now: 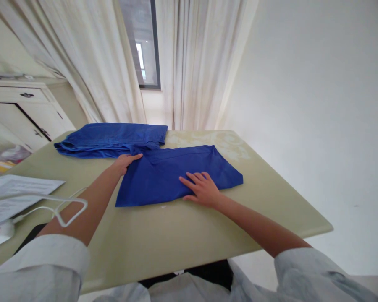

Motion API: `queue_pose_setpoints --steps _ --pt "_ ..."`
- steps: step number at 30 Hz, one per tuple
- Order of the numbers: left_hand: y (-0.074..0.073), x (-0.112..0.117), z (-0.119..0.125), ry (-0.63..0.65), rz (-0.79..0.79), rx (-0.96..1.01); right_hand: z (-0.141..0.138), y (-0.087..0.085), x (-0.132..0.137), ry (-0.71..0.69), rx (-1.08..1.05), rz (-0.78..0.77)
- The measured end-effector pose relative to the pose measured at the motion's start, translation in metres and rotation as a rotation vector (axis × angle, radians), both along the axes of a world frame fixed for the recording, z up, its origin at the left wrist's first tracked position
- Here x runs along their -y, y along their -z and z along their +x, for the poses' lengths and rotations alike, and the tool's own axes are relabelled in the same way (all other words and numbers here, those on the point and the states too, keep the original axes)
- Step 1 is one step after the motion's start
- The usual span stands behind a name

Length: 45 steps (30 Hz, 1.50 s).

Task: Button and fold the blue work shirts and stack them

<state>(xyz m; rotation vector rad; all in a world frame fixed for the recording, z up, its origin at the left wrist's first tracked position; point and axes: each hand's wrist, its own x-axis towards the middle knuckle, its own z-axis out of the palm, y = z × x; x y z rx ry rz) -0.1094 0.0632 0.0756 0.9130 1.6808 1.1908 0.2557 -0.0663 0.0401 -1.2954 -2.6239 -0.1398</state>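
A folded piece of blue cloth lies on the table in front of me, its kind of garment or sheet not clear. My left hand is at its upper left edge, the thumb side on top and the other fingers partly hidden, closed on the fabric. Flat on the cloth's lower right part rests my right hand, fingers spread and holding nothing. Behind and to the left sits a second, thicker folded blue cloth in several layers, touching or slightly overlapped by the nearer one.
The pale green table has a rounded right corner. Printed papers and a white device with a cable lie at left. A white cabinet stands beyond them; curtains hang behind, and a white wall rises at right.
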Motion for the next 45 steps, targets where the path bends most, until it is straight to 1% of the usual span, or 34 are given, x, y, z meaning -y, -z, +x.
queue_pose_setpoints --steps 2,4,6,8,9,10,11,12,13,14,15,16,18,20,22,24,25,26,28,29,31,33,34,35,37,39,41,42,44,45 --pt "-0.006 0.002 0.003 0.017 -0.037 0.035 0.0 0.008 0.011 -0.061 0.124 -0.018" --pt "-0.006 0.013 0.009 0.029 -0.06 0.066 0.021 0.008 0.005 -0.063 0.187 -0.019" --pt "0.001 0.035 0.022 0.035 -0.077 0.087 0.06 0.001 -0.014 -0.104 0.214 -0.037" --pt "0.015 0.068 0.049 0.076 -0.11 0.105 0.109 -0.011 -0.038 -0.13 0.223 -0.079" --pt "0.022 0.086 0.067 0.135 -0.139 0.117 0.134 -0.018 -0.05 -0.092 0.222 -0.094" --pt "0.029 0.103 0.088 0.239 -0.166 0.143 0.156 -0.026 -0.062 0.009 0.223 -0.091" --pt "0.035 0.118 0.11 0.348 -0.185 0.174 0.175 -0.033 -0.072 0.144 0.236 -0.082" --pt "0.04 0.131 0.132 0.448 -0.208 0.203 0.188 -0.04 -0.081 0.265 0.242 -0.07" --pt "0.043 0.139 0.153 0.535 -0.216 0.236 0.195 -0.047 -0.087 0.362 0.237 -0.055" --pt "0.044 0.145 0.17 0.585 -0.212 0.258 0.195 -0.052 -0.09 0.431 0.214 -0.039" --pt "0.045 0.148 0.185 0.614 -0.201 0.27 0.187 -0.056 -0.09 0.472 0.166 -0.027" --pt "0.045 0.149 0.195 0.625 -0.182 0.27 0.174 -0.057 -0.087 0.493 0.099 -0.025" --pt "0.047 0.148 0.203 0.628 -0.138 0.234 0.13 -0.053 -0.075 0.53 -0.053 -0.054" --pt "0.052 0.149 0.201 0.676 -0.084 0.158 0.075 -0.042 -0.06 0.553 -0.127 -0.143" --pt "0.058 0.153 0.194 0.781 -0.017 0.033 0.021 -0.026 -0.051 0.558 -0.138 -0.233" --pt "0.06 0.157 0.182 0.891 0.045 -0.104 -0.022 -0.012 -0.05 0.557 -0.129 -0.289" --pt "0.06 0.157 0.175 0.917 0.07 -0.161 -0.037 -0.005 -0.052 0.561 -0.112 -0.316" --pt "0.059 0.157 0.166 0.917 0.1 -0.212 -0.047 0.001 -0.056 0.565 -0.089 -0.337" --pt "0.057 0.153 0.147 0.845 0.182 -0.298 -0.051 0.012 -0.065 0.569 -0.045 -0.349" --pt "0.056 0.15 0.137 0.78 0.226 -0.331 -0.045 0.017 -0.071 0.565 -0.028 -0.337" --pt "0.056 0.142 0.118 0.632 0.289 -0.36 -0.018 0.022 -0.084 0.55 0.005 -0.298" --pt "0.058 0.136 0.104 0.497 0.303 -0.321 0.024 0.021 -0.101 0.538 0.06 -0.283" --pt "0.06 0.134 0.1 0.455 0.306 -0.294 0.049 0.018 -0.111 0.538 0.095 -0.287" --pt "0.062 0.133 0.098 0.434 0.312 -0.273 0.075 0.013 -0.121 0.544 0.128 -0.296" --pt "0.065 0.134 0.1 0.44 0.324 -0.262 0.124 0.002 -0.138 0.572 0.15 -0.305" --pt "0.066 0.135 0.104 0.464 0.331 -0.271 0.162 -0.006 -0.149 0.59 0.156 -0.309" --pt "0.065 0.135 0.107 0.471 0.333 -0.28 0.183 -0.008 -0.152 0.593 0.148 -0.296" --pt "0.064 0.135 0.108 0.468 0.332 -0.28 0.186 -0.008 -0.151 0.594 0.139 -0.281" --pt "0.063 0.133 0.109 0.464 0.329 -0.276 0.179 -0.008 -0.152 0.599 0.133 -0.241" --pt "0.063 0.132 0.11 0.467 0.326 -0.274 0.167 -0.009 -0.154 0.605 0.117 -0.194"
